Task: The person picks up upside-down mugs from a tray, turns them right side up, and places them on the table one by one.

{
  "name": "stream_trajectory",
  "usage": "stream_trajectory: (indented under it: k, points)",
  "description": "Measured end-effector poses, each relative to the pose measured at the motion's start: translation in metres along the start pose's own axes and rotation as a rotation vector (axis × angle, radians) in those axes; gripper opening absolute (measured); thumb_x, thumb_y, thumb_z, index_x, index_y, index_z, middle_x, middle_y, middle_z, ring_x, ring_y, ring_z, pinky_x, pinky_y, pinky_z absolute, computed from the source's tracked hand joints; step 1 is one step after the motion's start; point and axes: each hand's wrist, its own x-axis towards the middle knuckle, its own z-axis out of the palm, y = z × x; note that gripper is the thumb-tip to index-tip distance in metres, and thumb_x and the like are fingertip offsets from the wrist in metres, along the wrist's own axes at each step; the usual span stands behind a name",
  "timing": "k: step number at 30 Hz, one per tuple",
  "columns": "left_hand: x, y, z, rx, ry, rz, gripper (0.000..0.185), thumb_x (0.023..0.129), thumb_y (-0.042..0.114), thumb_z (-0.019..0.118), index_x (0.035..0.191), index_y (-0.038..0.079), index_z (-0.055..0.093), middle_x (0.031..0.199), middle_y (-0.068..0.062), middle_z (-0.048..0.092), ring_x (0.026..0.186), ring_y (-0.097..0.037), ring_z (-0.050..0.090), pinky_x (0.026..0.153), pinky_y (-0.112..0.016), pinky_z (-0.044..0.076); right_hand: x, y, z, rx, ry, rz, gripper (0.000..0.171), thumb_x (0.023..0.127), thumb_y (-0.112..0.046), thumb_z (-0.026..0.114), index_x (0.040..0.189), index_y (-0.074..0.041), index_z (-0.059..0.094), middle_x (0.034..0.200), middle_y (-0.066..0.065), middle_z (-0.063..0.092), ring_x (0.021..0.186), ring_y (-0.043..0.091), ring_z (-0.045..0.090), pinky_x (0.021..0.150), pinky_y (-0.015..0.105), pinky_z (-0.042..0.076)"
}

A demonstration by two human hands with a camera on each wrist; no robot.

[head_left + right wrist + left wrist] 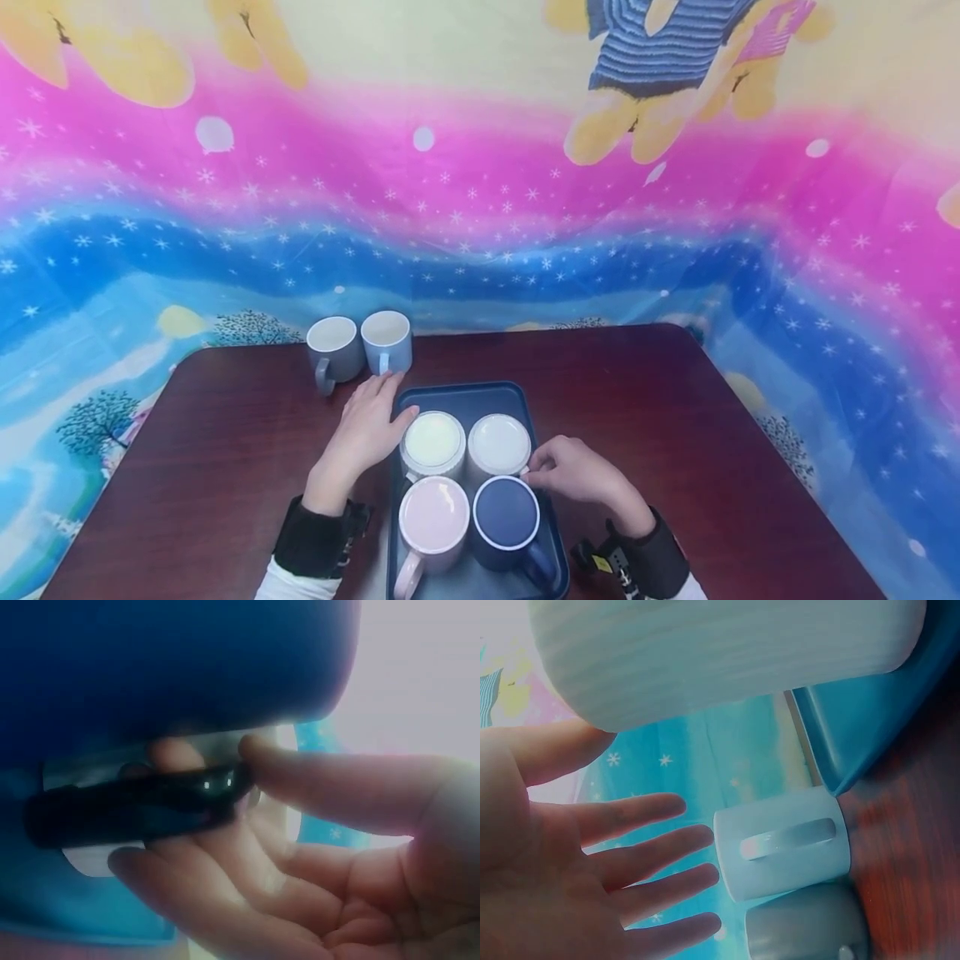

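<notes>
1. Left hand (pixel 363 429): fingers straight and spread, released, gripping nothing; thumb at the rim of the cream mug (pixel 433 442), fingertips close to the light blue mug (pixel 388 350).
2. Right hand (pixel 577 468): fingers bent, thumb and fingers pinching at the right side of the white mug (pixel 499 443); exact hold partly hidden by the navy handle in the right wrist view.
3. White mug sits on the blue tray (pixel 465 400), back right; cream mug back left, just beside it.
4. Front of tray: pink mug (pixel 435 512) left, handle toward person; navy mug (pixel 507 512) right, handle angled to front right.
5. Light blue mug and grey mug (pixel 337 357) stand upright side by side on the table (pixel 637 392), beyond the tray's back left corner.
6. Table dark red-brown; printed backdrop (pixel 465 208) behind, snowflakes on pink and blue.
7. Black band (pixel 307 537) on left wrist, another on right.
</notes>
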Motion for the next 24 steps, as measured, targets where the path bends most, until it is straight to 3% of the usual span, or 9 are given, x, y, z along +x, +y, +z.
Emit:
stream_trajectory:
  k: [6, 18, 24]
  points:
    - [0.0005, 0.0003, 0.0011, -0.014, -0.01, -0.008, 0.063, 0.092, 0.029, 0.058, 0.142, -0.003, 0.037, 0.146, -0.026, 0.036, 0.139, -0.045, 0.023, 0.111, -0.061, 0.021, 0.0014, 0.001, 0.0034, 0.005, 0.017, 0.012, 0.03, 0.085, -0.026, 0.068, 0.067, -0.002, 0.067, 0.052, -0.009, 0.038, 0.047, 0.006, 0.034, 0.045, 0.019, 0.028]
    - [0.0, 0.0021, -0.0006, -0.032, -0.001, -0.002, 0.062, 0.092, 0.029, 0.058, 0.142, -0.002, 0.037, 0.146, -0.025, 0.036, 0.14, -0.044, 0.023, 0.111, -0.06, 0.022, 0.0022, -0.0038, 0.0048, -0.081, 0.076, -0.005, 0.034, 0.086, -0.025, 0.067, 0.061, -0.003, 0.063, 0.049, -0.01, 0.033, 0.044, 0.005, 0.03, 0.044, 0.018, 0.025]
    - [-0.0005, 0.0055, -0.0013, -0.063, 0.043, 0.017, 0.059, 0.093, 0.029, 0.057, 0.141, -0.002, 0.039, 0.144, -0.024, 0.04, 0.137, -0.041, 0.031, 0.109, -0.057, 0.029, 0.0033, -0.0047, 0.0041, -0.068, 0.133, 0.002, 0.03, 0.089, -0.028, 0.065, 0.063, -0.012, 0.066, 0.053, -0.006, 0.053, 0.046, 0.004, 0.039, 0.046, 0.019, 0.033]
